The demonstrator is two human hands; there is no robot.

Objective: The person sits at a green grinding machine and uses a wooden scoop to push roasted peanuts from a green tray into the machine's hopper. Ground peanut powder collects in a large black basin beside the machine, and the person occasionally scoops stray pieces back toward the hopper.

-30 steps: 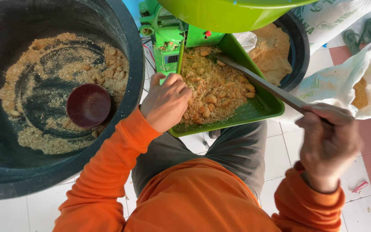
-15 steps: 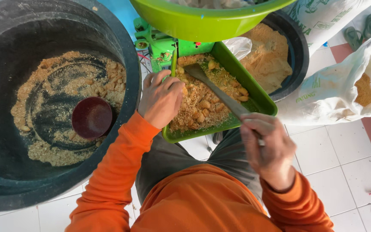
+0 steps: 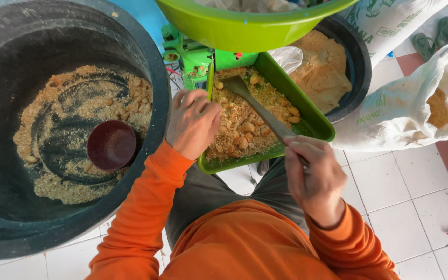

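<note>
A white tiled floor [image 3: 390, 207] carries black tubs [image 3: 6, 218], white sacks [image 3: 400, 119] and sandals [image 3: 436, 31].

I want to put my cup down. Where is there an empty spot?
Bare floor tiles lie right of the right hand, below the white sack. The green tray is full of crumbly mix under the left hand and spatula. The black tub crowds the left.
</note>
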